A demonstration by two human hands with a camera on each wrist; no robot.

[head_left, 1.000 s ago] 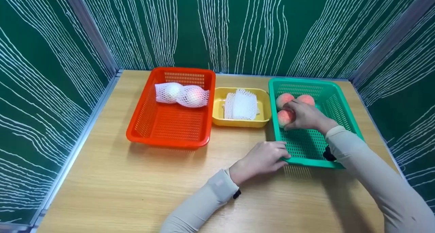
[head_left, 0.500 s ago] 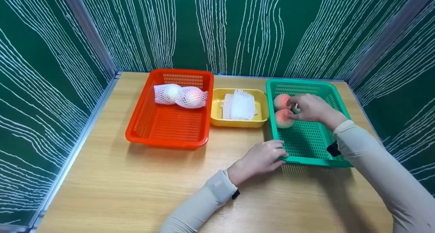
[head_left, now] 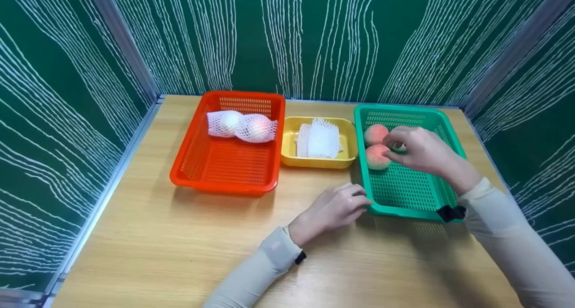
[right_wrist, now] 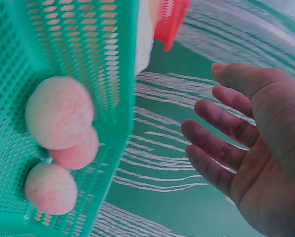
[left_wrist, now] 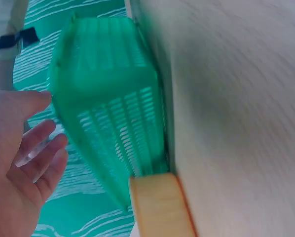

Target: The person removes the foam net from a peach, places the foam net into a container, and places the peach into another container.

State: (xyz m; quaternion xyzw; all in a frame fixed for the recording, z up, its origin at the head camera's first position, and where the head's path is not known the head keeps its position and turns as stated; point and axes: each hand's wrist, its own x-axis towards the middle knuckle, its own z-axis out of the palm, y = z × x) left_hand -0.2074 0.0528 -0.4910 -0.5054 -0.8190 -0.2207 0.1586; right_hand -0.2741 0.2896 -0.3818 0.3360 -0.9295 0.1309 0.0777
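Three pinkish peaches lie in the left back part of the green basket (head_left: 409, 213): one peach (head_left: 376, 134) at the back, another peach (head_left: 378, 157) in front, and a third mostly hidden behind my right hand (head_left: 422, 150). That hand hovers above the basket, fingers loosely bent. From the right wrist, the hand (right_wrist: 246, 133) shows apart from the peaches (right_wrist: 59, 112), nothing in its grasp. My left hand (head_left: 331, 208) is at the basket's near left corner, fingertips right by the rim. Its relaxed fingers (left_wrist: 52, 173) show in the left wrist view.
To the left, a red basket (head_left: 224, 187) holds two peaches in white foam net sleeves (head_left: 255, 129). Between the baskets stands a yellow tray (head_left: 319, 163) with stacked foam nets (head_left: 324, 139). Green walls with white lines surround the wooden table (head_left: 179, 254).
My right hand has left the front peach and drawn up and to the right. My left hand has loosened from the basket's corner and shifted slightly left.
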